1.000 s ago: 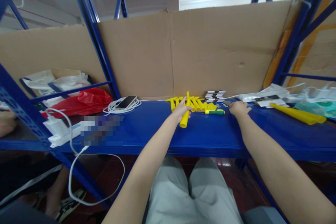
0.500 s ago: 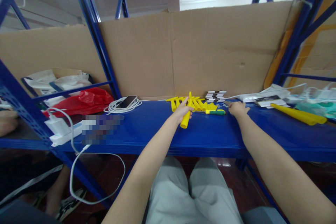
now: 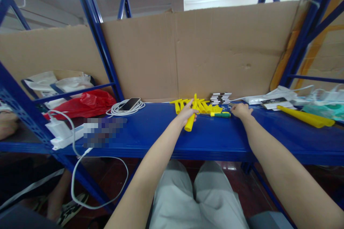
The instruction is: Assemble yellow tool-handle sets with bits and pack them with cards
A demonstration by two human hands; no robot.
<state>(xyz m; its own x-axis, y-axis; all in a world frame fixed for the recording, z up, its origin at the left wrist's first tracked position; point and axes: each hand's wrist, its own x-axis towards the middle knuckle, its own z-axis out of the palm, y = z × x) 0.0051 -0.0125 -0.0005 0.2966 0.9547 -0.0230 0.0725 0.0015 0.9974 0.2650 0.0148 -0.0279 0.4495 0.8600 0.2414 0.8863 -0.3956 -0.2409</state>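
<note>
My left hand (image 3: 186, 115) is wrapped round a yellow handle-like piece (image 3: 189, 123), its wide end toward me. Behind it on the blue shelf (image 3: 161, 130) lie several similar yellow pieces (image 3: 204, 106). My right hand (image 3: 242, 110) rests at the shelf surface with its fingers drawn together beside small metal bits (image 3: 229, 107); whatever those fingers pinch is too small to make out. Between the hands lies a green and yellow screwdriver (image 3: 221, 114). A stack of black and white packets (image 3: 220, 98) stands just behind it.
To the left are a coiled white cable (image 3: 139, 107) with a phone, a red bag (image 3: 88, 103) and a power strip (image 3: 72, 136). At the right lie large yellow pieces (image 3: 306, 117) and packets (image 3: 274, 103). Another person's hand (image 3: 9, 124) shows far left.
My right hand has shifted slightly left, toward the small metal bits. My left hand keeps its hold on the yellow piece, almost unmoved.
</note>
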